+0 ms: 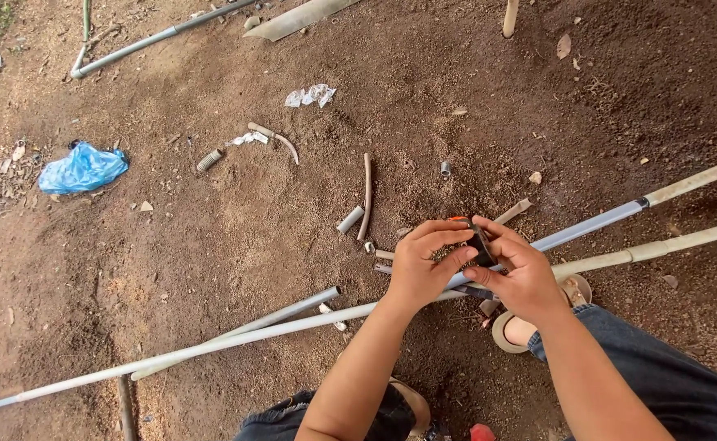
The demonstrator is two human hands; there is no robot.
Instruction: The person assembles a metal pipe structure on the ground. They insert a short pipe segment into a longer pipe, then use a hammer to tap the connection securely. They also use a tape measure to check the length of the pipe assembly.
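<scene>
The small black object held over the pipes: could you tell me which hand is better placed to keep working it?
Probably the right hand: its thumb and fingers pinch the small black object directly. The left hand only touches its near edge with fingertips, above the long pale pipe on the soil.

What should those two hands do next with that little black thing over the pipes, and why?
Probably lower the small black object onto the grey pipe just beneath. Both the left hand and right hand pinch it directly above that pipe, with nothing between.
</scene>
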